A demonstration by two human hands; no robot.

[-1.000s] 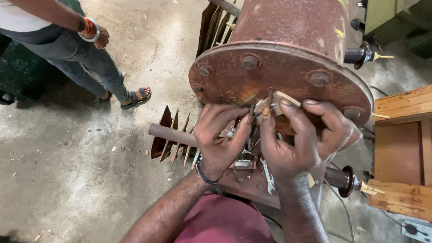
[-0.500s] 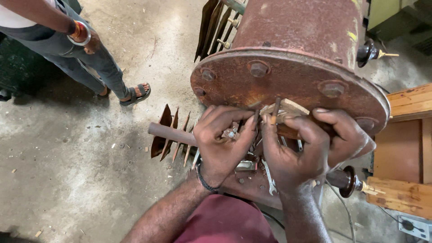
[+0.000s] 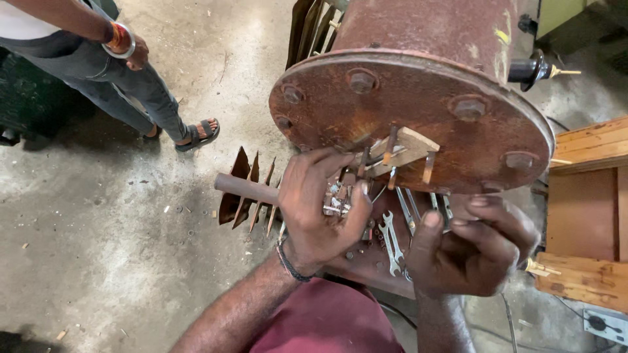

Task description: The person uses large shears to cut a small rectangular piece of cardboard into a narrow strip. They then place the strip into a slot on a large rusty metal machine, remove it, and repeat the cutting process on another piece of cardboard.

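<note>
A small pale plate on thin studs (image 3: 405, 149) sits at the near edge of the rusty drum's round bolted flange (image 3: 418, 98), middle of the scene. The left hand (image 3: 320, 209) is curled around the metal bits just below it, thumb pressed in. The right hand (image 3: 474, 245) is half-closed lower right; I cannot tell if it holds anything. Spanners (image 3: 389, 238) lie loose on the ledge between the hands. A small piece could easily slip from those fingers and drop to the gritty floor (image 3: 98, 248). Another person (image 3: 98, 59) stands far left.
</note>
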